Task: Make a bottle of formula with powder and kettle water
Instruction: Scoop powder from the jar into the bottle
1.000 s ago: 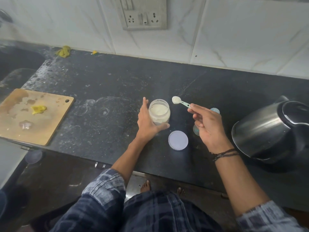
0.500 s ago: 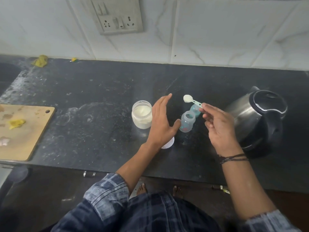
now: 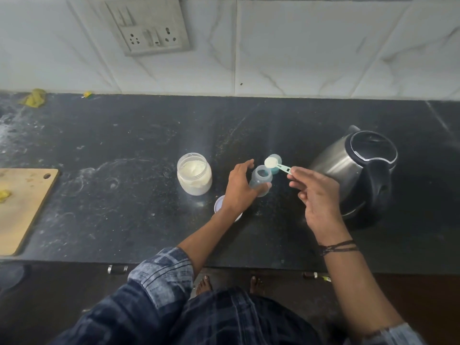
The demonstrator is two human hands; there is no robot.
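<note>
A small clear bluish baby bottle [image 3: 260,179] stands uncapped on the black counter [image 3: 124,195]. My left hand [image 3: 240,189] grips its side, thumb in front. My right hand [image 3: 316,195] pinches the handle of a light green scoop [image 3: 275,165]. Heaped with white powder, the scoop hovers just above and behind the bottle's mouth. An open jar of formula powder [image 3: 194,173] stands left of the bottle. Its white lid [image 3: 219,205] lies under my left wrist. A steel kettle [image 3: 358,168] with a black lid and handle stands to the right.
A teal bottle cap [image 3: 276,168] sits behind the bottle. A wooden cutting board [image 3: 22,207] with yellow scraps lies at the left edge. A wall socket [image 3: 149,33] is on the tiled wall. Yellow scraps [image 3: 33,97] lie at the back left.
My left hand left the powder jar, moved right and took hold of the bottle. My right hand carried the filled scoop from beside the jar to above the bottle's mouth.
</note>
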